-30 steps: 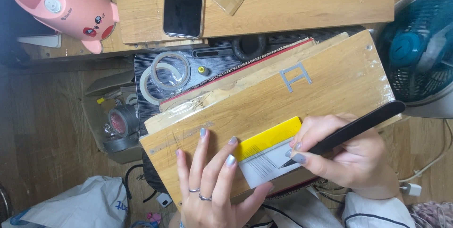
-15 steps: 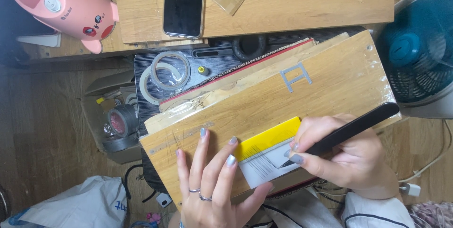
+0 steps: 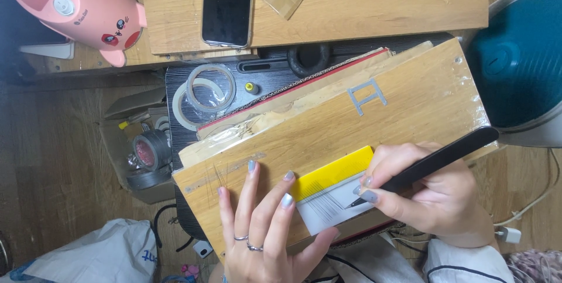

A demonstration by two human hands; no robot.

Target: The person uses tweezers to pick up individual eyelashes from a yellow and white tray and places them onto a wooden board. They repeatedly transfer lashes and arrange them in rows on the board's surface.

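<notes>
A wooden board (image 3: 363, 125) lies tilted across my lap. On its near edge rests a small card, yellow (image 3: 331, 173) at the far half and grey-white at the near half, marked with fine lines. My left hand (image 3: 263, 230) lies flat with fingers spread, fingertips pressing the card's left end and the board. My right hand (image 3: 430, 195) grips a long black tool (image 3: 433, 163) like a pen, its pointed tip touching the grey part of the card.
A desk (image 3: 380, 2) at the top holds a black phone (image 3: 227, 4) and a pink pig-shaped appliance (image 3: 76, 7). Tape rolls (image 3: 202, 92) lie on a black case; a dark roll (image 3: 149, 151) sits in a box at left. A teal fan (image 3: 518, 66) stands right.
</notes>
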